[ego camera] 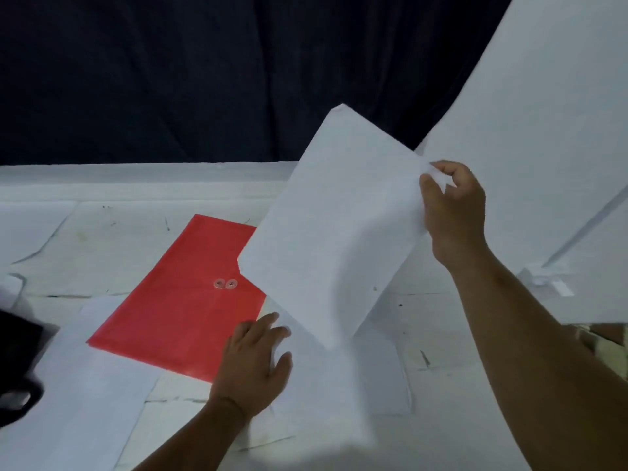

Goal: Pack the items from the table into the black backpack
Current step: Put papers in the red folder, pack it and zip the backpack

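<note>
So the right hand (453, 207) pinches a white paper stack (334, 229) by its edge, lifted and tilted, long axis running from lower left up to upper right. The left hand (255, 360) lies flat with fingers spread on another sheet (326, 385). One red envelope folder (176, 300) lies flat on the table (112, 246), long axis diagonal. At the left edge there's something black (17, 362), probably the backpack

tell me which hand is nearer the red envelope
Left. The left hand lies flat on the table with its fingers at the red envelope's near right corner. The right hand is raised off to the right, pinching a white sheet.
</note>
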`<state>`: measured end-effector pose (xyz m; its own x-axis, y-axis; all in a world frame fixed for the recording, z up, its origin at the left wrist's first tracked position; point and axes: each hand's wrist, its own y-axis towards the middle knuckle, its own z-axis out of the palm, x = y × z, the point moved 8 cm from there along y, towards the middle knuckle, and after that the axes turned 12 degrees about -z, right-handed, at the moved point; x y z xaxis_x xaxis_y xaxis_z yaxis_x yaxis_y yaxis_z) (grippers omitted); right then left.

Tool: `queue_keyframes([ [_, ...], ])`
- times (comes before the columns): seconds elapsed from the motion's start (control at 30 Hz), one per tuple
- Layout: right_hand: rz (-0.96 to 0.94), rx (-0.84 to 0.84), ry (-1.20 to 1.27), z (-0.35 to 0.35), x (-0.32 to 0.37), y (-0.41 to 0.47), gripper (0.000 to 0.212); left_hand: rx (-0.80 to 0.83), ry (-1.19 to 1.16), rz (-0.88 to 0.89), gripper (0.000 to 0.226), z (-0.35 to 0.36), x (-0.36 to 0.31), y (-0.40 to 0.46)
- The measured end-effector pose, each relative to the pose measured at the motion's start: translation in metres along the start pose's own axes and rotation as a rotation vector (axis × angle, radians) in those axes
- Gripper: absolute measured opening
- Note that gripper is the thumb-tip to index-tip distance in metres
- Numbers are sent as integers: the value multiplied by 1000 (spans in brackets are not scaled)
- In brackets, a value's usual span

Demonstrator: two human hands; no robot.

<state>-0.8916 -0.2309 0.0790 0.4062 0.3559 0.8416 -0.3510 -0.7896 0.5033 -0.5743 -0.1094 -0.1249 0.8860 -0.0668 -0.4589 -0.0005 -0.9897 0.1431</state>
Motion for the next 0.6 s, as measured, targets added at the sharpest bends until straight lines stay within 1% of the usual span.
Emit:
queue_keyframes([
  [0.07,124,49,-8,-4,-38,-19,17,17,-28,40,31,-2,-4,0],
  [0.13,202,101,-25,-7,-68,-39,14,23,-159,5,33,-7,-5,-1],
  [0.17,226,132,-45,-9,-80,-47,14,21,-249,-44,37,-10,-1,-2],
  [0.23,229,204,-123,-11,-94,-62,13,40,-376,-130,57,-10,7,-5],
  [0.27,227,239,-163,-11,-99,-68,14,52,-414,-157,58,-9,10,-5],
  [0.3,222,273,-193,-10,-104,-73,14,45,-440,-173,51,-8,12,-5],
  [0.33,213,306,-213,-7,-108,-76,15,24,-449,-179,42,-10,12,-4],
  [0.37,200,339,-229,-3,-111,-78,16,-7,-446,-183,40,-12,12,-3],
  [0.43,170,398,-237,8,-113,-82,16,-33,-429,-180,44,-16,8,-3],
  [0.5,136,458,-248,22,-112,-86,18,-25,-357,-147,51,-17,3,-4],
  [0.57,122,509,-263,37,-113,-89,25,-3,-282,-125,56,-15,0,-2],
  [0.6,141,524,-254,44,-116,-91,30,-2,-243,-106,55,-13,-1,0],
])
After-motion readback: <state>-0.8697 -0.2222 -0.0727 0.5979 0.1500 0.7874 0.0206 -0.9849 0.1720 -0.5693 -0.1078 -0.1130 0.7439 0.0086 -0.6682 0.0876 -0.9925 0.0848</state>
